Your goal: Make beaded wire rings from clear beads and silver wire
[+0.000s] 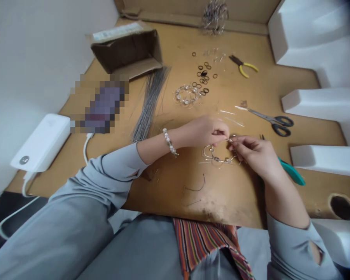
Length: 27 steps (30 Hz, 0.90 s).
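A beaded wire ring (pixel 217 159) with curled wire ends hangs between my two hands, low over the cardboard surface. My left hand (pixel 205 131) pinches thin wire at the ring's upper edge, its fingers curled. Close beside it, my right hand (pixel 255 153) grips the ring's right side between thumb and fingers. The fingertips of both hands nearly meet, and the exact spot of their hold is too small to make out. Partly under my right wrist lie teal-handled pliers (pixel 292 172). Another beaded wire ring (pixel 187 95) rests farther back.
Scissors (pixel 272 119) and yellow-handled pliers (pixel 242 66) lie to the right. Behind are several dark small rings (pixel 204 81) and a wire bundle (pixel 216 17). Straight wires (pixel 151 103) lie by an open cardboard box (pixel 128 54). A white power bank (pixel 42 142) sits left; white foam blocks (pixel 323 159) line the right.
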Motion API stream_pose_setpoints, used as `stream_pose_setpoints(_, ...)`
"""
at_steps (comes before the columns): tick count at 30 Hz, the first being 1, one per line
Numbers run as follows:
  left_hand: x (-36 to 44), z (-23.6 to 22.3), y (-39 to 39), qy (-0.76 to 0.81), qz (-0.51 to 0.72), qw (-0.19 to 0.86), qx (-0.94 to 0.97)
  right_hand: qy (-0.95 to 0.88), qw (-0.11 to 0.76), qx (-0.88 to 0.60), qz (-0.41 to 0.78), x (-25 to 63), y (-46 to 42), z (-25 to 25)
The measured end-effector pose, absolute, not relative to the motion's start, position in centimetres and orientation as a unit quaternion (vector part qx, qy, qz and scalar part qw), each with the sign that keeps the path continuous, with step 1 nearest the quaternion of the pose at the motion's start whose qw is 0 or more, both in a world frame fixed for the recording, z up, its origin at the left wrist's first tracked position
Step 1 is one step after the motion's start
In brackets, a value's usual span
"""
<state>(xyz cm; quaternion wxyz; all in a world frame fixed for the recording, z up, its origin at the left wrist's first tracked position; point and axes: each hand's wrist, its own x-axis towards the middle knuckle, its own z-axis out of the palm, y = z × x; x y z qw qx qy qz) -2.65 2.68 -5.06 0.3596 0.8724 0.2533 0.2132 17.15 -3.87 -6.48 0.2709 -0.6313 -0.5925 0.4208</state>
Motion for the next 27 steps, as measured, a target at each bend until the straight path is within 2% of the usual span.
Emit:
stream_pose_setpoints(10, -2.0, -5.2, 2.1, 0.261, 0.205, 0.245, 0.911, -0.541, 0.296, -0.615, 0.492, 16.8, -3.9, -6.2)
stream_pose_setpoints(18, -1.9, -5.3, 1.1, 0.265, 0.172, 0.102, 0.943, -0.514, 0.314, -0.589, 0.538, 16.7, -4.0, -6.0)
stream_pose_setpoints(27, -2.0, -5.8, 0.7, 0.221, 0.165, 0.058, 0.960, -0.506, 0.322, -0.573, 0.558, 16.7, -4.1, -5.8)
